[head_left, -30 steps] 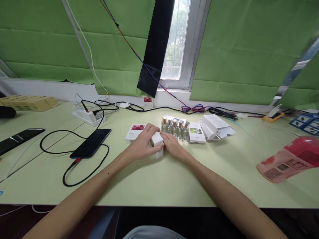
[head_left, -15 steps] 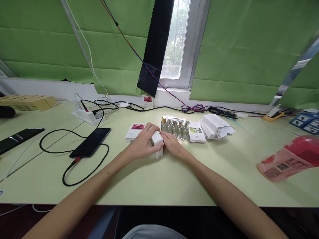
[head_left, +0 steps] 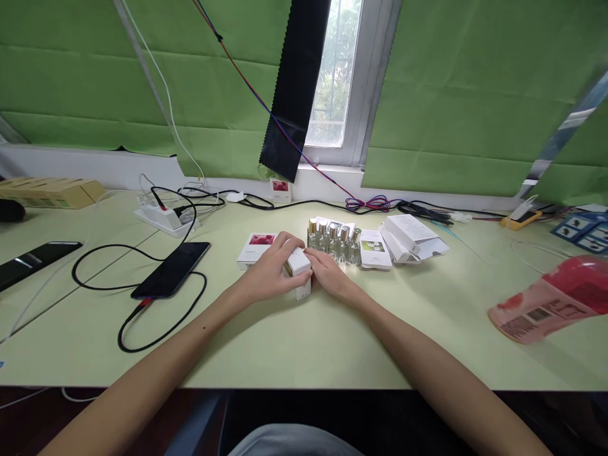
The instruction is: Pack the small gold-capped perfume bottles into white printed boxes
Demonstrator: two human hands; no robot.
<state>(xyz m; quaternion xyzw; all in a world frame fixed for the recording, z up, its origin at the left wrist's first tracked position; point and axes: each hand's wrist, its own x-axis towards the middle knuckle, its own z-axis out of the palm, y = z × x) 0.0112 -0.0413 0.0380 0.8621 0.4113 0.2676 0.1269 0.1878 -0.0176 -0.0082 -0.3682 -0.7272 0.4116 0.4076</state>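
A small white box stands upright on the table, wrapped by the fingers of my left hand. My right hand closes against the same box from the right; some of its fingertips are hidden behind it. Just beyond my right hand stands a row of several glass bottles with gold and silver caps. Left of my left hand lies a flat white box with a red flower picture. A white box with a green and white picture lies right of the bottles.
Opened white cartons lie at the right. A phone with a charging cable and a power strip sit at the left, near a second dark phone. A pink tumbler lies tilted at the far right. Cables run along the wall.
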